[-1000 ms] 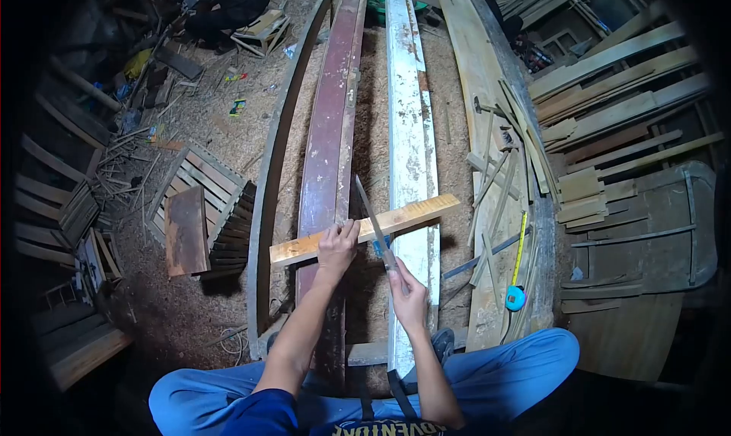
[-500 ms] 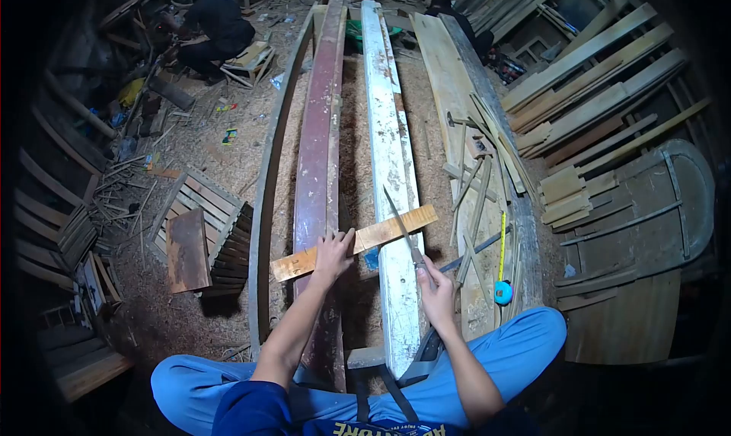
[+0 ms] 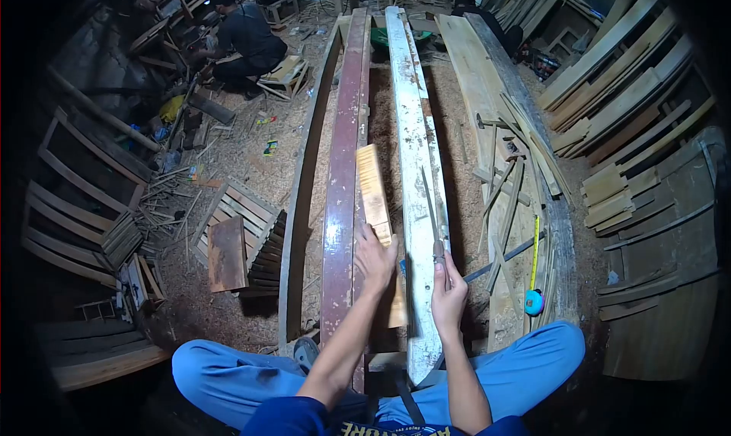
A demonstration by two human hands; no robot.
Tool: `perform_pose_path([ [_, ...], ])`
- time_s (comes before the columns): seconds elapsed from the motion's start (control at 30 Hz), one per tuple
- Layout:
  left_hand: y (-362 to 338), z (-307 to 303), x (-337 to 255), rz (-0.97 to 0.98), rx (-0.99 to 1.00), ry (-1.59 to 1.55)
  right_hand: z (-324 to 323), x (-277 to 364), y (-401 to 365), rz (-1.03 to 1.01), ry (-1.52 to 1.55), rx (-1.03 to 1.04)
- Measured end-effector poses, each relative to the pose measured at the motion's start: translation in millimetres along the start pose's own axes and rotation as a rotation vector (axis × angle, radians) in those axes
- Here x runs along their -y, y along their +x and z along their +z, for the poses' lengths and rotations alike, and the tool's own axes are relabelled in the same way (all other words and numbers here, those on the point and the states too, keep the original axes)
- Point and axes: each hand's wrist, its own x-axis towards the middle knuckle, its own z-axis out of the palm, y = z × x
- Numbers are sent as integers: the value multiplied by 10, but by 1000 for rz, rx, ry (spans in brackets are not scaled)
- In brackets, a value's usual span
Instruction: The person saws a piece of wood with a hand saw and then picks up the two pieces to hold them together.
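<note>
Board (image 3: 374, 188) pointing lengthwise, slightly slanted

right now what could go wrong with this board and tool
The short board runs along the gap between the maroon plank and white plank, so it could slip down if the left hand loosens. The pointed tool in the right hand might nick the left if it swings across. The right knee could knock the nearby tape measure.
</note>
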Motion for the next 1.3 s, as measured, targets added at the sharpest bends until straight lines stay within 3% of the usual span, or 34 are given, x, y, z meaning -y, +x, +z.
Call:
perform_pose_path([
  [0.07,-61,207,-101,-151,-57,-73,-64,-58,-8,-19,-10,-98],
  [0.2,-173,505,-235,-362,22,-35,-199,-4,-28,46,38,-148],
  [0.4,-224,689,-26,-306,20,14,-251,-183,-45,31,-33,-173],
  [0.5,-205,620,63,-181,160,33,-222,-245,-57,37,-71,-165],
  [0.6,-127,604,200,-8,132,94,-191,-213,-55,47,-55,-145],
  [0.67,-15,490,243,-86,247,68,-161,-165,-46,35,-50,-146],
  [0.73,120,505,528,500,97,155,-138,-149,-40,26,-45,-148],
  [0.77,254,643,757,561,221,113,-127,-165,-37,59,-37,-126],
  [0.8,372,519,786,560,223,110,-117,-177,-38,94,-30,-105],
  [0.87,657,163,661,732,771,278,-96,-136,-44,94,-36,-100],
  [0.9,798,89,652,788,846,364,-87,-112,-48,95,-37,-95],
  [1.0,1059,266,925,1210,535,523,-81,-80,-70,95,-88,-68],
  [1.1,1159,619,979,1156,437,418,-68,-115,-63,83,-88,-36],
  [1.2,1150,424,968,1151,545,442,-56,-72,-77,104,-84,10],
  [1.27,1039,221,1011,1133,492,286,11,-133,-33,82,33,10],
  [1.3,936,44,1018,986,512,209,32,-107,-17,78,43,19],
])
